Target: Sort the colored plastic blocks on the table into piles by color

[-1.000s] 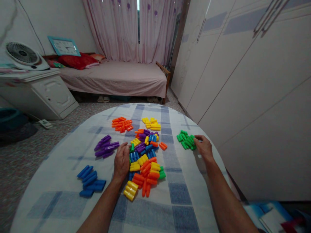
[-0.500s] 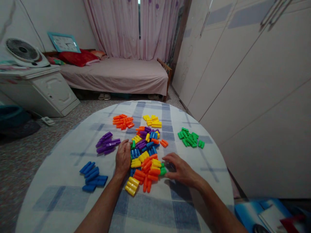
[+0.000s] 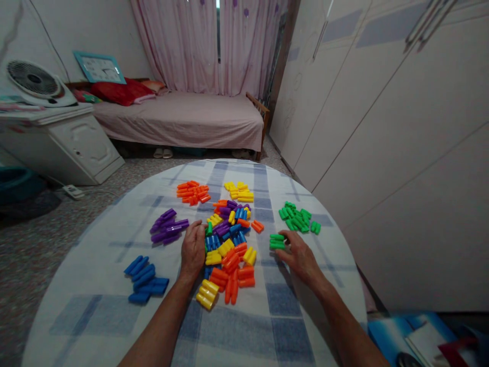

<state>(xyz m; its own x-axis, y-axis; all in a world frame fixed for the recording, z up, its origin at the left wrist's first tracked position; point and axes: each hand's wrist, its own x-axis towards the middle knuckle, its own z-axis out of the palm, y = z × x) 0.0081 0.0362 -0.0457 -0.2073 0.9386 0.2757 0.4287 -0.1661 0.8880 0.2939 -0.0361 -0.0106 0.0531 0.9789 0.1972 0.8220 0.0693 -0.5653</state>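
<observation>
My right hand (image 3: 300,255) pinches a ridged green plastic block (image 3: 277,241) between thumb and fingers, right of the mixed pile. Along the left side of that pile lies my left hand (image 3: 193,250), fingers stretched forward against its edge and holding nothing that I can see. In the mixed pile, orange blocks (image 3: 231,285), yellow blocks (image 3: 208,294), blue blocks (image 3: 213,242) and purple blocks (image 3: 221,227) lie jumbled. Part of the pile's left edge is hidden by my left hand. A green pile (image 3: 296,218) lies beyond my right hand.
Single-colour piles surround the middle: purple (image 3: 168,227), blue (image 3: 145,280), orange (image 3: 193,192) and yellow (image 3: 239,191). They lie on a round table with a checked cloth (image 3: 214,336). A bed (image 3: 183,117) is behind, a wardrobe (image 3: 382,153) to the right.
My right hand has drawn the green block out of the mixed pile, moving right and away from me. Nearby yellow and orange blocks have shifted. My left hand stays in place.
</observation>
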